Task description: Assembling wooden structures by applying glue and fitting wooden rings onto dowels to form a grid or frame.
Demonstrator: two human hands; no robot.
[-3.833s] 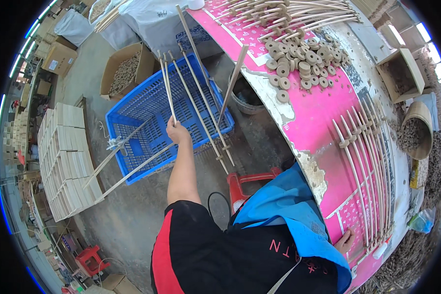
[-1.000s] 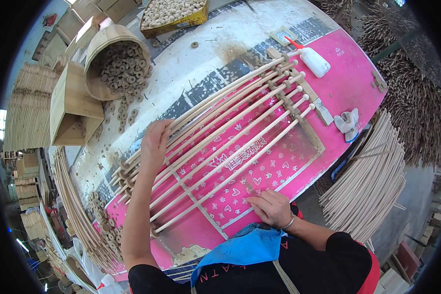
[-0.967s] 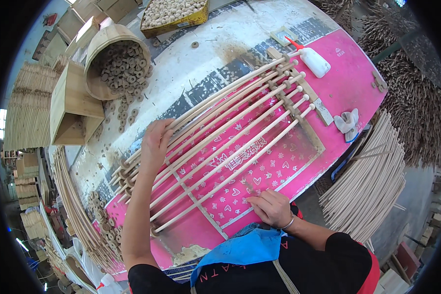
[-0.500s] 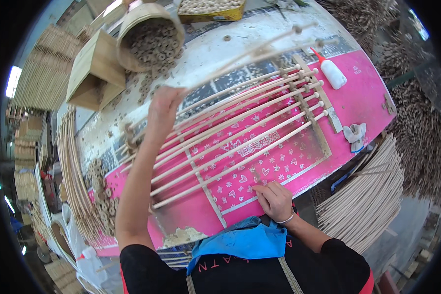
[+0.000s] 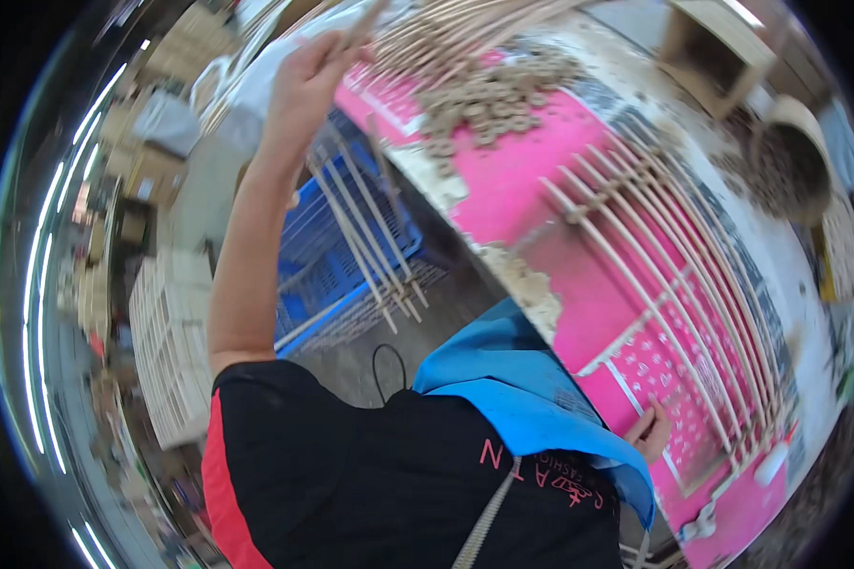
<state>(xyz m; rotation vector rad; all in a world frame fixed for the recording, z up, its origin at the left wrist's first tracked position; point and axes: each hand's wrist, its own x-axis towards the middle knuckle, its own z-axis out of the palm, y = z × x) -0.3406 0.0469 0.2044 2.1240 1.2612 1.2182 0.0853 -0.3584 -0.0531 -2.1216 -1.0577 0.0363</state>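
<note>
My left hand is raised at the upper left, its fingers closed round a wooden rod that is blurred and partly cut off. Below that hand stands a blue plastic crate with pale wooden rods joined by crosspieces lying across it. By the near table edge is my right hand, its fingers bent together; whatever they may hold cannot be made out. Beyond it a row of round-tipped wooden rods passes through crosspieces on the pink tabletop.
Small wooden rings lie heaped near loose rods. A tipped round tub of rings and an open wooden box stand at the far side. A white glue bottle and a crumpled cloth lie at the right.
My view and body have turned left. My left hand has swung with the rod from above the rod row to over the blue crate. My right hand stays by the table edge.
</note>
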